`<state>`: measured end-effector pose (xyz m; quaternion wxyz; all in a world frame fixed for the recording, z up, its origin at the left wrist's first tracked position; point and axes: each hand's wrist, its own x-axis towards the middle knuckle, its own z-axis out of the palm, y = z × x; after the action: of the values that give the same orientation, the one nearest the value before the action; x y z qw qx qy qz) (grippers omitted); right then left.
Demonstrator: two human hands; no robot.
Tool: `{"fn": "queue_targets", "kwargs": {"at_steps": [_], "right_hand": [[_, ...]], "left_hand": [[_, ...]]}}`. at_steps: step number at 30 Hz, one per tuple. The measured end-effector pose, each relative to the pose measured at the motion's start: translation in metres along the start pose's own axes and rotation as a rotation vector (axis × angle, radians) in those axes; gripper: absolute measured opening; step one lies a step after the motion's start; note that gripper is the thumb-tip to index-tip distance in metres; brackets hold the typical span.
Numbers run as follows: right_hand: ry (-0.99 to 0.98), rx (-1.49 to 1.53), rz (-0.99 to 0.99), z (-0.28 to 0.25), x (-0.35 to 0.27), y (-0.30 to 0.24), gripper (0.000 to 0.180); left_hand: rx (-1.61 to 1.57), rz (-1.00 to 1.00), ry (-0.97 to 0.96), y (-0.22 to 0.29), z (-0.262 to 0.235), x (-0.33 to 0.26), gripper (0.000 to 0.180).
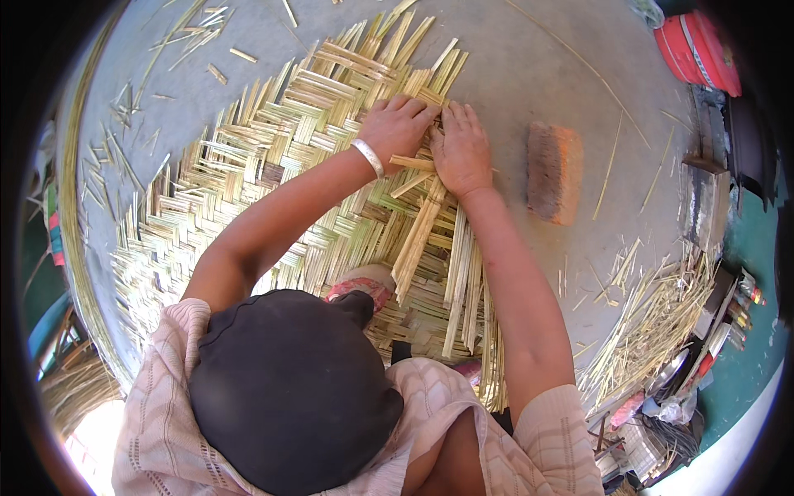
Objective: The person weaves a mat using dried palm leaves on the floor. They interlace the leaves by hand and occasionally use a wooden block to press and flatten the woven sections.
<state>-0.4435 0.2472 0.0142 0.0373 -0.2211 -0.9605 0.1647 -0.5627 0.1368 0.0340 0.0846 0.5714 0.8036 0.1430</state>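
A large herringbone mat (306, 157) of flat, pale green and straw-coloured split reed strips lies under my hands. My left hand (399, 128), with a silver bangle on its wrist, presses at the mat's right part, its fingers bent and closed on a strip. Beside it my right hand (461, 153) is closed over the strips near the right edge, fingers together and thumb toward the left hand. The fingertips nearly meet; what lies beneath them is partly hidden. Loose folded-over strips (420, 231) come out below my right hand, running back toward my body.
A reddish brick (554, 174) lies on the grey floor right of the mat. Farther right are a heap of thin reed scraps (653, 318), a red rounded container (699, 51) and assorted clutter. Cut bits (107, 165) are scattered at left, beside long bent reeds (73, 182).
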Motion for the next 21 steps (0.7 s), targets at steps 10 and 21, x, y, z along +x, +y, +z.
{"fn": "queue_targets", "kwargs": {"at_steps": [10, 21], "right_hand": [[-0.031, -0.092, 0.088, 0.006, -0.01, -0.02, 0.065], [-0.02, -0.045, 0.112, 0.004, -0.01, -0.019, 0.062]], "left_hand": [[0.007, -0.179, 0.37, -0.126, -0.024, -0.003, 0.041], [-1.047, -0.938, -0.336, -0.234, -0.061, 0.027, 0.027]]}}
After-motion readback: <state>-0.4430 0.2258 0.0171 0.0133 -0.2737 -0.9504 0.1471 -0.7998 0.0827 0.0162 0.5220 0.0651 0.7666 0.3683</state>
